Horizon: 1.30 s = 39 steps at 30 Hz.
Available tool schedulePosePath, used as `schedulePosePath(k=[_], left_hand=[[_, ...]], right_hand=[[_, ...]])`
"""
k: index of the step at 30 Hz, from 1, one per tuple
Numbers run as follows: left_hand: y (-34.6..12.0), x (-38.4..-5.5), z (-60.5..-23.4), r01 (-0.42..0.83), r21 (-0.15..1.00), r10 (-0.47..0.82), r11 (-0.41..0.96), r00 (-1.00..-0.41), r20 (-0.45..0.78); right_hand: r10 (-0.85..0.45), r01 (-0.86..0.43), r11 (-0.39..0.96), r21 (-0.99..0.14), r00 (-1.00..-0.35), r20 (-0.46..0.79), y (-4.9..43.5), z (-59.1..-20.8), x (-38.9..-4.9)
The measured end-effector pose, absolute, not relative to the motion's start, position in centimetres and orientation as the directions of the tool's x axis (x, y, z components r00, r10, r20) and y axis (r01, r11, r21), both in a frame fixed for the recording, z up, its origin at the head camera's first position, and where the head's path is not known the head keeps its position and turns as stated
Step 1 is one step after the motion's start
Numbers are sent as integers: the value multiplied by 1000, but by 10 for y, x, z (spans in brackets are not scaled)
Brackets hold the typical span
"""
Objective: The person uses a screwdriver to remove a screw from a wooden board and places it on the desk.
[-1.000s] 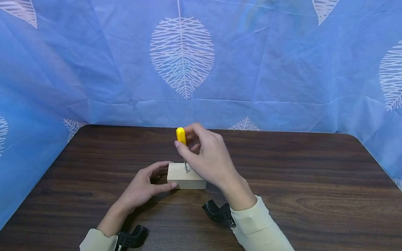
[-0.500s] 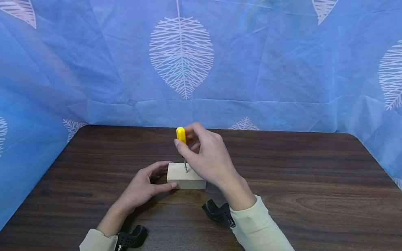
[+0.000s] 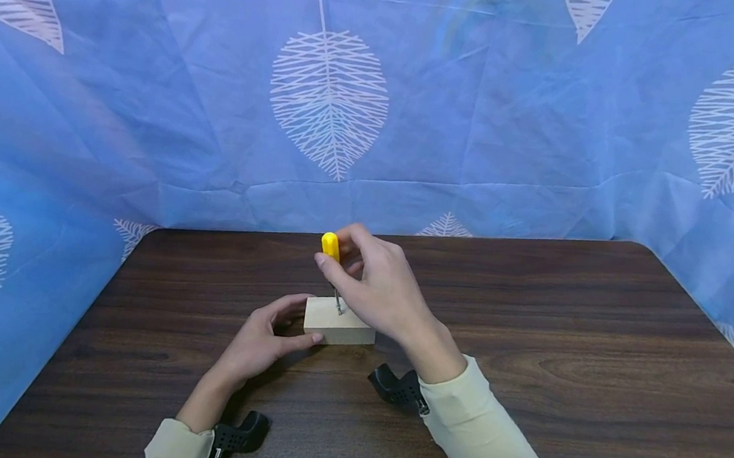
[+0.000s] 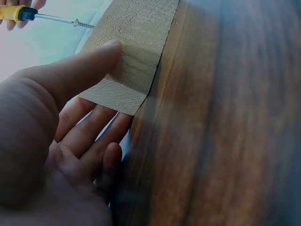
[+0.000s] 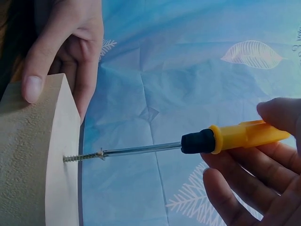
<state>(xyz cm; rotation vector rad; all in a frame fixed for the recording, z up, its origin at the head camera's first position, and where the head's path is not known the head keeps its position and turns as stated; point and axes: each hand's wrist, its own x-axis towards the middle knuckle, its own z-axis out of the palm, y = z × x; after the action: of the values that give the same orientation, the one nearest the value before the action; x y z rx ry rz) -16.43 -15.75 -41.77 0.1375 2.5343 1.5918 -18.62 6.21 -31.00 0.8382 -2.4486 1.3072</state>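
A pale wooden block (image 3: 339,335) lies on the dark table, its left end held between the thumb and fingers of my left hand (image 3: 264,337). In the left wrist view the thumb presses on the block's near side (image 4: 141,52). A screw (image 5: 82,157) stands upright in the block's top face, most of its thread showing. The tip of a yellow-handled screwdriver (image 5: 244,135) meets the screw's head. My right hand (image 3: 378,275) pinches the yellow handle with thumb and fingers above the block. The block's right end is partly hidden behind that hand.
The brown wood-grain table (image 3: 560,369) spreads around the block. Behind it hangs a blue cloth (image 3: 520,111) with white leaf prints. A black wrist mount (image 3: 241,434) sits by the left cuff, another black mount (image 3: 396,386) by the right cuff.
My right thumb has slid slightly to the left across the screwdriver handle. The block, the screw and my left hand look unchanged.
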Motion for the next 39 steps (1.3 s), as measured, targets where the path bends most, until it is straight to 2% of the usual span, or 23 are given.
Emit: schedulePosePath(k=[18,26,39], left_hand=[[-157,-164,-418,4,900,157,435,-985,-71],[-157,-165,-418,0,901,156,434,-985,-75],[-158,-165,-418,-6,904,160,428,-984,-82]], right_hand=[[-384,-590,431,-683,-805,452,63,-309,-184],[-374,-560,447,-697,-825,423,62,-308,-184],[-356,-580,439,-686,-814,460,63,-309,-184]])
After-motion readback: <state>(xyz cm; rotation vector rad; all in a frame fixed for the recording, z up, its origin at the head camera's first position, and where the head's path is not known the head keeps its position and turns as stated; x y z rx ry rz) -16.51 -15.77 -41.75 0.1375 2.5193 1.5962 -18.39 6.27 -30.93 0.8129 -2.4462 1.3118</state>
